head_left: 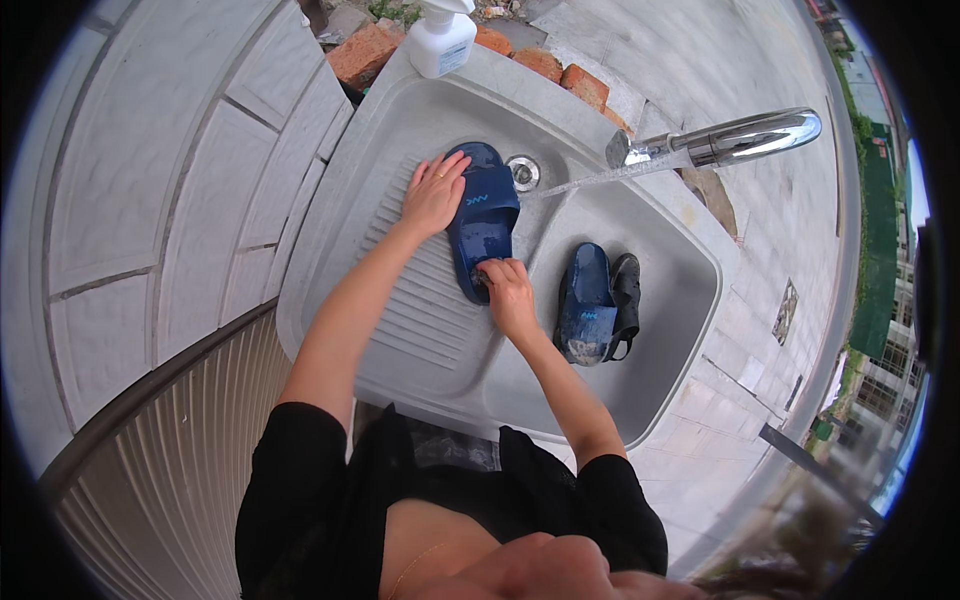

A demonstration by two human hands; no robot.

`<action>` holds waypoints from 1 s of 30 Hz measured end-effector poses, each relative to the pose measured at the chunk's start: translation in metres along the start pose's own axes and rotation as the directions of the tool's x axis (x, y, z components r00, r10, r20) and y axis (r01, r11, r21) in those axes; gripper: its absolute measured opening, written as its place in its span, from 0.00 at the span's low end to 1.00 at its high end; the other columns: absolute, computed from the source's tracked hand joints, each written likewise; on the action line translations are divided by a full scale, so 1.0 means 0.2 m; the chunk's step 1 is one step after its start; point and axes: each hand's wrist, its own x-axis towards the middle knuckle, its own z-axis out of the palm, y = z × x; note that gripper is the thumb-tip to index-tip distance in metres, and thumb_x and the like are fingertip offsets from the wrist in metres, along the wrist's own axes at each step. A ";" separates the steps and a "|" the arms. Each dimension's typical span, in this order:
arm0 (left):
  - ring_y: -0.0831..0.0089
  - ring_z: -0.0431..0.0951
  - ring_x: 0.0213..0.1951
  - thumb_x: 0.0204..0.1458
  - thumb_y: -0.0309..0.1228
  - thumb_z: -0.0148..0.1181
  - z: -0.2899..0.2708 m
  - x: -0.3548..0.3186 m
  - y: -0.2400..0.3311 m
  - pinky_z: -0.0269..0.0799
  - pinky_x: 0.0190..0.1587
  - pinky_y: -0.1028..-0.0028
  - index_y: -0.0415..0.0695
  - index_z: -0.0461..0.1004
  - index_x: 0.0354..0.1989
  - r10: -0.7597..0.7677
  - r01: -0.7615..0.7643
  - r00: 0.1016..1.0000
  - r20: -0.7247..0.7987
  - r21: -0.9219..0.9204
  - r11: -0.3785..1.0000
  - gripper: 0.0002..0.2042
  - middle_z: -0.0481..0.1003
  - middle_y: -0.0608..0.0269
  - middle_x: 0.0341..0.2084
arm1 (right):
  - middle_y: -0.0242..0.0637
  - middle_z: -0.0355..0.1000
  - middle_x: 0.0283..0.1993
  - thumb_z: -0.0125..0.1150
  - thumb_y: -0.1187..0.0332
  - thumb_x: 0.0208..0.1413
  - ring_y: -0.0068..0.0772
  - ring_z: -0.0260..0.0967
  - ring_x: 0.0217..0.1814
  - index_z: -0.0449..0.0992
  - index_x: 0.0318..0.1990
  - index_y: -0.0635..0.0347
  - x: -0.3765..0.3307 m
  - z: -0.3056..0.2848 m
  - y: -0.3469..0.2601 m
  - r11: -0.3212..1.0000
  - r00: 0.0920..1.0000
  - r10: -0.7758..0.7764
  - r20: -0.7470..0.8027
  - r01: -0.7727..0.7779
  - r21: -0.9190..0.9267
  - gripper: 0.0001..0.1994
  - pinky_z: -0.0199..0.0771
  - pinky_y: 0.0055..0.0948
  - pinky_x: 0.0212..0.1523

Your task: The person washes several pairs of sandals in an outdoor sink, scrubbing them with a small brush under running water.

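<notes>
- A dark blue rubber slide sandal is lying lengthwise on the ribbed washboard slope of the pale grey stone sink, just beside the round metal drain, its toe end pointing toward the drain.
- The left hand is lying flat and spread on the sandal's left edge, on the side away from the drain, fingers stretched out and pressing down rather than curling round it.
- The right hand is bunching at the sandal's heel end, farther from the drain, fingers curled and touching the sole; whether it is gripping something small there cannot be told.
- A chrome tap spout is reaching in from the right of the drain, and a thin stream of water is running from it toward the drain.
- A second dark blue slide sandal is lying in the deeper basin to the right of the drain, touching a black strappy sandal just beside it.
- A white plastic pump bottle is standing on the sink's far rim, beyond the drain, near some red bricks.
</notes>
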 end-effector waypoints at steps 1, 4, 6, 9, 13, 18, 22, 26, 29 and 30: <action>0.67 0.54 0.62 0.60 0.38 0.32 0.01 0.04 0.03 0.41 0.63 0.63 0.51 0.60 0.59 0.026 -0.026 1.000 0.001 0.003 1.000 0.20 0.57 0.66 0.60 | 0.40 0.71 0.34 0.55 0.79 0.41 0.42 0.65 0.39 0.74 0.33 0.61 0.14 0.01 0.03 1.000 0.999 -0.015 -0.035 0.015 -0.016 0.09 0.67 0.35 0.41; 0.66 0.54 0.62 0.60 0.38 0.32 0.04 0.07 0.08 0.41 0.63 0.62 0.51 0.60 0.59 0.066 -0.066 0.998 -0.015 -0.038 0.997 0.20 0.57 0.66 0.60 | 0.40 0.71 0.34 0.54 0.80 0.41 0.42 0.65 0.37 0.74 0.34 0.61 0.36 0.14 0.15 0.950 0.973 0.209 -0.095 -0.225 -0.215 0.10 0.67 0.34 0.40; 0.65 0.54 0.62 0.60 0.38 0.32 0.04 -0.01 0.01 0.41 0.63 0.62 0.50 0.59 0.59 0.029 -0.029 1.000 -0.003 0.014 0.999 0.20 0.57 0.65 0.60 | 0.41 0.70 0.33 0.55 0.80 0.40 0.43 0.64 0.36 0.73 0.32 0.62 0.09 0.09 0.03 0.985 0.986 0.157 -0.057 -0.161 -0.063 0.09 0.66 0.35 0.39; 0.64 0.54 0.62 0.60 0.38 0.33 -0.01 0.01 0.01 0.41 0.63 0.62 0.49 0.59 0.59 0.024 -0.023 0.999 -0.024 0.043 0.999 0.20 0.57 0.64 0.60 | 0.42 0.69 0.32 0.56 0.79 0.40 0.44 0.64 0.36 0.72 0.30 0.63 -0.04 -0.03 -0.03 0.998 0.997 0.058 -0.059 -0.056 0.040 0.07 0.66 0.35 0.38; 0.63 0.54 0.62 0.59 0.37 0.34 0.04 0.08 0.12 0.41 0.63 0.61 0.49 0.59 0.59 0.078 -0.078 0.997 0.016 -0.018 0.997 0.20 0.57 0.64 0.60 | 0.42 0.70 0.33 0.56 0.79 0.40 0.45 0.63 0.36 0.72 0.30 0.63 0.32 0.04 0.12 0.988 0.974 0.111 -0.197 -0.129 -0.081 0.06 0.66 0.35 0.38; 0.63 0.54 0.62 0.59 0.36 0.34 -0.01 0.01 0.00 0.42 0.63 0.62 0.49 0.60 0.59 0.041 -0.039 0.999 -0.030 0.052 0.998 0.20 0.57 0.64 0.60 | 0.41 0.68 0.31 0.57 0.79 0.40 0.45 0.62 0.35 0.72 0.30 0.62 -0.08 -0.07 -0.07 0.993 0.992 0.117 -0.050 -0.115 0.037 0.07 0.65 0.35 0.38; 0.63 0.54 0.62 0.59 0.35 0.35 0.04 0.09 0.07 0.42 0.63 0.62 0.49 0.60 0.59 0.091 -0.089 0.995 -0.042 0.037 0.995 0.20 0.57 0.64 0.60 | 0.39 0.69 0.31 0.57 0.80 0.40 0.43 0.63 0.36 0.73 0.32 0.61 0.30 0.04 0.08 0.985 0.981 0.123 -0.153 -0.139 -0.101 0.09 0.65 0.35 0.38; 0.63 0.55 0.62 0.58 0.35 0.35 0.01 0.03 0.03 0.43 0.63 0.62 0.49 0.60 0.59 0.052 -0.051 0.998 -0.023 0.034 0.998 0.20 0.57 0.64 0.60 | 0.39 0.69 0.32 0.58 0.81 0.39 0.43 0.63 0.36 0.73 0.34 0.61 0.11 0.08 -0.01 0.984 0.977 0.166 -0.136 -0.173 -0.046 0.11 0.65 0.35 0.38; 0.63 0.54 0.62 0.58 0.35 0.35 -0.02 0.00 -0.03 0.42 0.63 0.62 0.49 0.60 0.59 0.032 -0.028 0.999 -0.040 0.085 0.996 0.20 0.57 0.64 0.60 | 0.39 0.69 0.33 0.58 0.81 0.37 0.43 0.63 0.36 0.74 0.35 0.61 -0.04 -0.03 -0.03 0.992 0.991 0.130 -0.025 -0.129 0.010 0.13 0.65 0.35 0.38; 0.62 0.54 0.62 0.59 0.35 0.35 -0.01 0.01 -0.02 0.42 0.63 0.62 0.49 0.59 0.59 0.036 -0.033 0.998 -0.042 0.074 0.997 0.20 0.57 0.64 0.60 | 0.39 0.69 0.34 0.59 0.81 0.37 0.43 0.63 0.36 0.74 0.35 0.61 -0.05 -0.05 -0.03 0.993 0.993 0.116 -0.002 -0.116 0.012 0.13 0.66 0.35 0.38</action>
